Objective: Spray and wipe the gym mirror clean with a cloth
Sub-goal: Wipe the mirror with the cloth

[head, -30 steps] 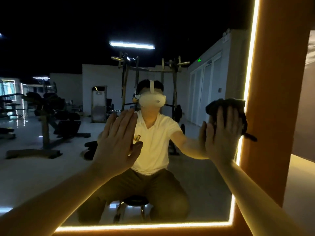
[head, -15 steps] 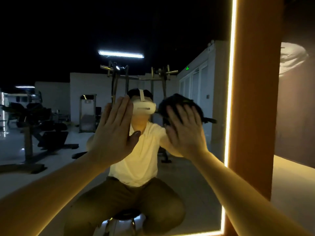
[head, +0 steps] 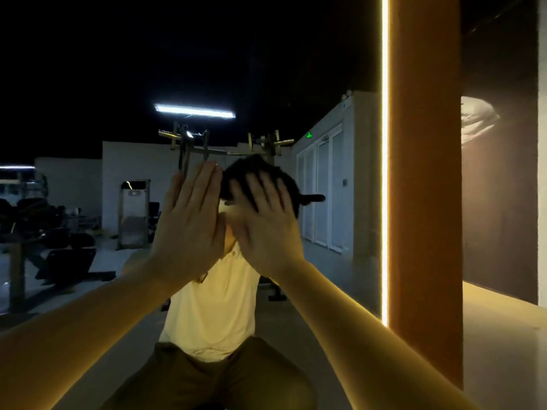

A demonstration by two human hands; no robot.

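Note:
The gym mirror fills the view ahead, edged by a glowing light strip on its right side. My right hand presses a dark cloth flat against the glass near the middle, and the cloth bulges above my fingers with a tail sticking out to the right. My left hand lies flat on the mirror with fingers together, right beside the right hand, almost touching it. No spray bottle is in view.
An orange frame panel stands right of the light strip, with a dark wall and pale floor beyond it. The mirror reflects gym machines at the left, a rack, white doors and a seated person in a pale shirt.
My right hand has slid the cloth leftward across the glass, from the mirror's right edge to the middle beside my left hand. The view has shifted right and closer.

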